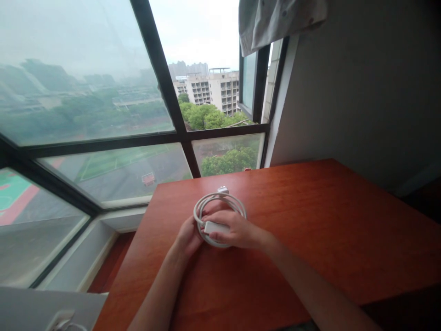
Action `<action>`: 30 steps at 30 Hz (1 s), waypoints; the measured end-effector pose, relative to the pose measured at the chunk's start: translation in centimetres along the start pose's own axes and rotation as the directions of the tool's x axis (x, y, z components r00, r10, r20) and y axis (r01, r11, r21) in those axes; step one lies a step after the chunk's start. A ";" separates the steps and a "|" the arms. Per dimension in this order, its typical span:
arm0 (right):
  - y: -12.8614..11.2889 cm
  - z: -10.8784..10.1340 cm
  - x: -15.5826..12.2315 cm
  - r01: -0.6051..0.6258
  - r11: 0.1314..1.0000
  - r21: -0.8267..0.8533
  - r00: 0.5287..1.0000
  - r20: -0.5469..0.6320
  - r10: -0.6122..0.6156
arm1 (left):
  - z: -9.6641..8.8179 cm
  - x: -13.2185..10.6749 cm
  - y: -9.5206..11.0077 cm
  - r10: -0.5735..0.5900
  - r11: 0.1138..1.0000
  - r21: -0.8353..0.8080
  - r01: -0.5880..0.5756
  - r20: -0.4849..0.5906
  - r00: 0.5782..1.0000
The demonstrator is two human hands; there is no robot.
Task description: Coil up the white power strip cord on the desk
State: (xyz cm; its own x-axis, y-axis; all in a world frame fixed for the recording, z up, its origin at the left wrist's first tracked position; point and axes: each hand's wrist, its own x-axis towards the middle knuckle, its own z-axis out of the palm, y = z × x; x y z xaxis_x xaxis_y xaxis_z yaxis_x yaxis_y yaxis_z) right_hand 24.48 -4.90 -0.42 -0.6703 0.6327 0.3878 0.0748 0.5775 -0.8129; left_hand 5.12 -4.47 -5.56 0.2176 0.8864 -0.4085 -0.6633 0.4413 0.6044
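A white power cord (pixel 241 204), wound into several loops, is held just above the wooden table. At its far side sticks out a plug (pixel 223 189) that seems to have prongs. My right hand (pixel 237 227) is closed on the white oblong end piece (pixel 216 227) of the cord, thumb below and fingers above. My left hand (pixel 189 236) holds the loops from the left and beneath, its fingers partly hidden behind the coil and my right hand.
The reddish-brown table (pixel 299 211) spreads out around my hands. Its far edge lies near a dark-framed window (pixel 182 133), whose upper right pane is swung outward. A plain wall (pixel 344 105) rises at the right. Low at the left are a white ledge (pixel 93 248) and reddish floor (pixel 112 262).
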 end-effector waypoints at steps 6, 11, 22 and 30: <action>1.3 0.6 -1.7 -0.111 0.992 0.051 0.993 0.045 0.109 | 0.2 -0.1 0.2 0.000 1.000 0.030 0.001 -0.016 1.000; 1.5 0.5 -2.1 -0.132 0.991 -0.005 0.988 0.084 0.132 | 0.2 -0.1 0.0 0.048 0.997 0.055 -0.049 0.027 0.998; -0.3 0.4 -4.3 -0.189 0.943 -0.273 0.980 0.015 0.200 | -1.4 1.1 -0.5 0.528 0.157 0.966 -0.205 0.094 0.844; 1.8 -0.4 -4.3 -0.141 0.946 -0.292 0.990 -0.024 0.140 | -0.4 -0.2 -0.1 0.520 -0.487 0.862 0.137 0.161 0.839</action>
State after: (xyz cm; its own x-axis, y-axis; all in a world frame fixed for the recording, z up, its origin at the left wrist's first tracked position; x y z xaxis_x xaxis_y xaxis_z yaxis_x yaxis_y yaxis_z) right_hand 27.79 -6.30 -3.39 -0.6350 0.7196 0.2809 0.3810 0.6081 -0.6964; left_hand 4.86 -4.80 -5.82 -0.0475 0.9955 0.0815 0.9706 0.0267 0.2394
